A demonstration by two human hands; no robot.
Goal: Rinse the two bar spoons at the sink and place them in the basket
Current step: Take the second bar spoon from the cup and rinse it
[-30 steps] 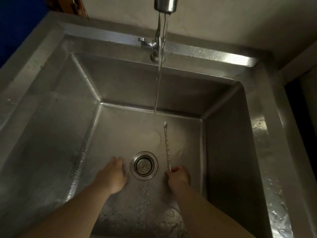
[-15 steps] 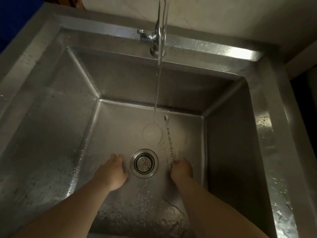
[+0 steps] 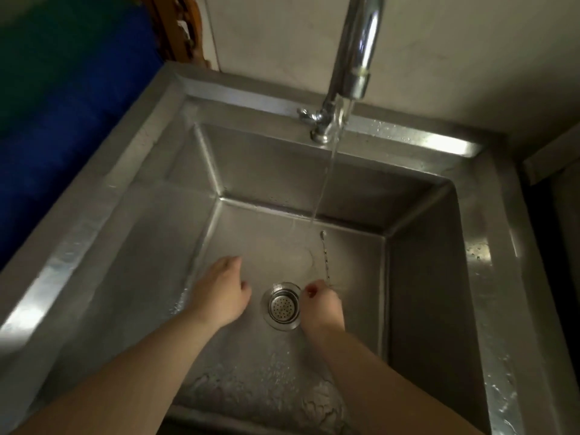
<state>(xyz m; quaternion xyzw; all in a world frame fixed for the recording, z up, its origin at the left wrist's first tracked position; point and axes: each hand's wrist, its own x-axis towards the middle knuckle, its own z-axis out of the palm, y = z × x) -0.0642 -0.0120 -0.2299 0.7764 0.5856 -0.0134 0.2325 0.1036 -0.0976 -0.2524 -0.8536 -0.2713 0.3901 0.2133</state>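
One bar spoon [image 3: 325,255] pinched in right hand [image 3: 320,304], left hand [image 3: 221,291] loosely curled — empty, one sink [image 3: 420,277], one running tap [image 3: 353,58].

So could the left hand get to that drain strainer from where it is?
Probably yes. The left hand hovers empty just beside the drain strainer, with only bare wet sink floor between them.

Chrome tap [image 3: 354,54], running; thin water stream [image 3: 326,171] fell toward the basin floor. Round perforated drain strainer [image 3: 283,306] sat in the floor. Blue surface [image 3: 62,120] stood left. Pale wall [image 3: 282,36] behind.
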